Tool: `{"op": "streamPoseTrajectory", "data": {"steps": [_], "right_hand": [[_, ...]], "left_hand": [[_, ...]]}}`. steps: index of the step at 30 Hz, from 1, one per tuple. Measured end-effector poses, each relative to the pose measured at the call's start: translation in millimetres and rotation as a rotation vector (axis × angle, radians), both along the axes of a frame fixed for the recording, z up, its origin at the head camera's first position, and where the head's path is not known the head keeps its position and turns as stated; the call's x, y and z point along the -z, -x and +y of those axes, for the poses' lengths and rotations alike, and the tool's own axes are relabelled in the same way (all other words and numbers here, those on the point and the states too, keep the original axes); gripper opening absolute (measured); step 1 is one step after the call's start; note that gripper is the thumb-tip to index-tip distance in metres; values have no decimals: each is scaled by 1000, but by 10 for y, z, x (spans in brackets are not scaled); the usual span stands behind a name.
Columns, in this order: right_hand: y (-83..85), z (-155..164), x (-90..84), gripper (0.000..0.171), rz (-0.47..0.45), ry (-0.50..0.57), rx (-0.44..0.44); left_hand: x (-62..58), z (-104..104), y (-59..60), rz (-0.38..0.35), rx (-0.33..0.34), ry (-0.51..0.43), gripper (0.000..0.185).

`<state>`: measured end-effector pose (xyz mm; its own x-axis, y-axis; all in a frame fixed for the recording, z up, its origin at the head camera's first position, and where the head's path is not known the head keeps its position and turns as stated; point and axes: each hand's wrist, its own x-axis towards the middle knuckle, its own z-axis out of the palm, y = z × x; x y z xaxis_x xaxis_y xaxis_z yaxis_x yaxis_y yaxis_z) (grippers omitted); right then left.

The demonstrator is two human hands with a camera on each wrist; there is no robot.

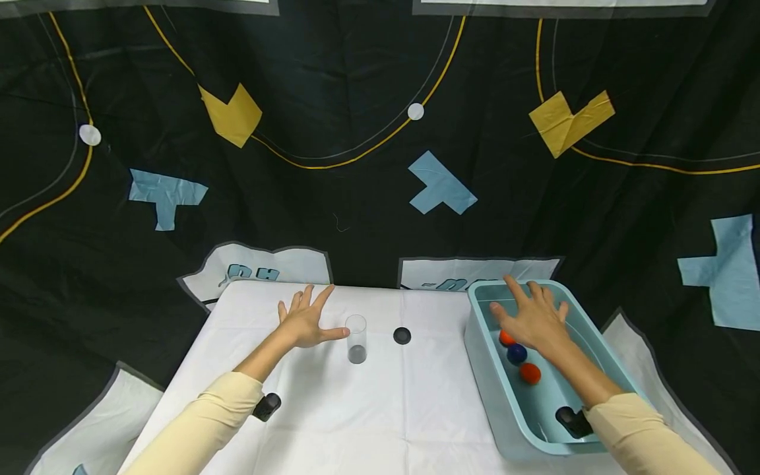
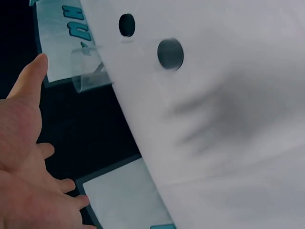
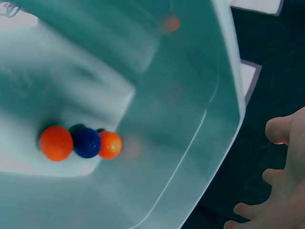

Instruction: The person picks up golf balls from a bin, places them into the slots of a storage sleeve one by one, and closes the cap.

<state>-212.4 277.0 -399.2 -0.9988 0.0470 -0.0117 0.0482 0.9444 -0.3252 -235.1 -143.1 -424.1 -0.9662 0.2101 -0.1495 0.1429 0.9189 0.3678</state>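
Both hands spread, holding nothing: left hand (image 1: 304,322) near one glass (image 1: 356,338); right hand (image 1: 533,318) over the tub (image 1: 493,389) with two orange balls (image 1: 530,373) and one blue ball (image 1: 516,353). One black disc (image 1: 402,335) lies between.

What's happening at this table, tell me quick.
A person has both hands spread open over a white table. The left hand hovers beside a clear cup, its thumb almost at the glass; a small black disc lies just past the cup. The right hand reaches over a light blue tub holding two orange balls and a dark blue ball. Neither hand holds anything.
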Motion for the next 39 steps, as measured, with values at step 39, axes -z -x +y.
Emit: {"op": "streamPoseTrajectory", "data": {"steps": [39], "right_hand": [[59, -361, -95, 79, -77, 432, -27]], "left_hand": [[1012, 331, 59, -54, -274, -627, 61]]}}
